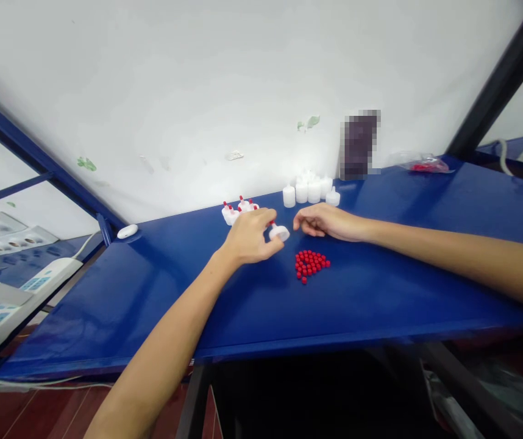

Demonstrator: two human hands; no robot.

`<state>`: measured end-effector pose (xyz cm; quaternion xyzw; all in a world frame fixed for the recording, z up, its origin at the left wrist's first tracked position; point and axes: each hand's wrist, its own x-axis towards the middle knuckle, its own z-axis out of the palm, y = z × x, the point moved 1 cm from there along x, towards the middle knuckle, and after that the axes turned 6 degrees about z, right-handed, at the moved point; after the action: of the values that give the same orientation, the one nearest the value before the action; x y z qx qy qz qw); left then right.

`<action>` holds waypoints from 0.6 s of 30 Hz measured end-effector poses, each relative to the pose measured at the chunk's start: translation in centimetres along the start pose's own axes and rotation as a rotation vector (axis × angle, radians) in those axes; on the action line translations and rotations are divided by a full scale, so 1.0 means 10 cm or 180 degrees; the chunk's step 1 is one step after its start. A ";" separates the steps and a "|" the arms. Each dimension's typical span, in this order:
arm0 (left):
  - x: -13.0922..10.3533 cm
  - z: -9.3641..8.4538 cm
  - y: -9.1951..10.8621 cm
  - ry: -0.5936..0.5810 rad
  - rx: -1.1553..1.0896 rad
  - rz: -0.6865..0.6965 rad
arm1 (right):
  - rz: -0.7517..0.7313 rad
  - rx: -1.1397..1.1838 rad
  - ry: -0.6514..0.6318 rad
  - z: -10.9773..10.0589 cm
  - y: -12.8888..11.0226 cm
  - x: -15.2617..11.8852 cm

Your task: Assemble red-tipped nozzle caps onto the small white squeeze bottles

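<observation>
Red caps (311, 263): lay loosely clustered on the blue tabletop (152, 292).
Left hand (253, 239): reached in with bent fingers, thumb and fingers clamped on a small white dropper bottle (280, 233).
Bottle's place: tilted between thumb and fingertips, beyond the caps.
Right hand (323, 219): just beside that bottle, fingers curled inward; whether their tips met could not be told.
Red-capped bottles (231, 216): stood beyond the left hand.
White bottles (302, 194): stood grouped beyond the right.
</observation>
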<state>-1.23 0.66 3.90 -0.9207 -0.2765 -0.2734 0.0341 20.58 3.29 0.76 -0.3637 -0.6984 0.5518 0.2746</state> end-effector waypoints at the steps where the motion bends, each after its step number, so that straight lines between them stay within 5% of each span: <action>1: -0.03 -0.07 -0.04 0.0123 -0.0004 -0.0024 | 0.0067 0.0154 0.0112 -0.01 0.02 0.01; 10: -0.23 -0.40 -0.41 0.0648 0.0198 -0.0511 | -0.0023 0.0353 0.0351 -0.04 0.08 0.02; 15: -0.26 -0.39 -0.49 0.0241 0.0116 -0.0557 | -0.0142 -0.0038 0.0419 -0.06 0.08 -0.02; 18: -0.28 -0.38 -0.52 0.0002 0.0088 -0.0544 | -0.0505 -0.1243 0.0846 -0.15 0.04 -0.10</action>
<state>-7.80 2.89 5.14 -0.8931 -0.3579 -0.2717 0.0235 22.44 3.41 0.74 -0.4233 -0.7759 0.3304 0.3311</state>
